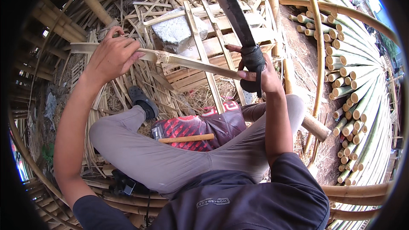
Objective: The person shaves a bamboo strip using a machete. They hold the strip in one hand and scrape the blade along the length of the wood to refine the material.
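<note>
My left hand (114, 56) is closed around a split bamboo strip (196, 64), near its left end. The strip runs across in front of me, with a thick node just right of those fingers. In my right hand (268, 76) is a machete (233, 12), gripped by its black-wrapped handle, its dark blade pointing up and away. The thumb of that hand also presses on the strip's right end, while one finger stretches out to the left. Below the strip, a wooden-handled tool (187, 138) with a grey metal end lies on a red and dark cloth (221, 130) between my legs.
A pale rough block (172, 30) and wooden slats (187, 76) stand ahead, with two upright bamboo strips (198, 42) leaning there. Bamboo scraps cover the ground at left. Cut bamboo poles (362, 85) are stacked at right, behind a curved pole (318, 42).
</note>
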Tool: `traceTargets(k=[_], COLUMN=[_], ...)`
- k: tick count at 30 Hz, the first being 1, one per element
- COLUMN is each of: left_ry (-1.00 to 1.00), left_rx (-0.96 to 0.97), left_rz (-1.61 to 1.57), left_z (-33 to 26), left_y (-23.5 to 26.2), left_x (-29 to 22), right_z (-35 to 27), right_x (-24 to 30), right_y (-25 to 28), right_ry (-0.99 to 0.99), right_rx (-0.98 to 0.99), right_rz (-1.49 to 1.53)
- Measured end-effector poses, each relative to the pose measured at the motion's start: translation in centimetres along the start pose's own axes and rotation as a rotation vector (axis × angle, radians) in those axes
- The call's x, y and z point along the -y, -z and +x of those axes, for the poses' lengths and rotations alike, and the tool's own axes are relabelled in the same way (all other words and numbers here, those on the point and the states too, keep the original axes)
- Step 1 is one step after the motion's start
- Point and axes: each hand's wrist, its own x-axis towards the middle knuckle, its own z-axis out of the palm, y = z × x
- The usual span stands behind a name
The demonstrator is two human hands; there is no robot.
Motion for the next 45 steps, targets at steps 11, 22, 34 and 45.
traceTargets(k=[11,22,34,45], left_ry=[0.129,0.687,1.088,1.041], left_rx=[0.162,-1.263,-0.490,-0.700], left_rz=[0.052,-0.442,-1.235,-1.361], left_z=[-2.1,-4.4,-1.4,-3.4], left_y=[2.8,-5.5,-14.0,-13.8], left_x=[2.2,-5.8,-15.8,-13.5], right_z=[1.1,1.2,-1.0,-0.4], right_x=[-4.3,-5.4,-5.4,-2.0], right_y=[-3.3,-6.4,-14.1,-12.9], right_ry=[-0.117,-0.103,-0.149,-0.249], right_rx=[0.150,-0.018,-0.002,0.110], right_rz=[-0.139,0.122,0.141,0.010])
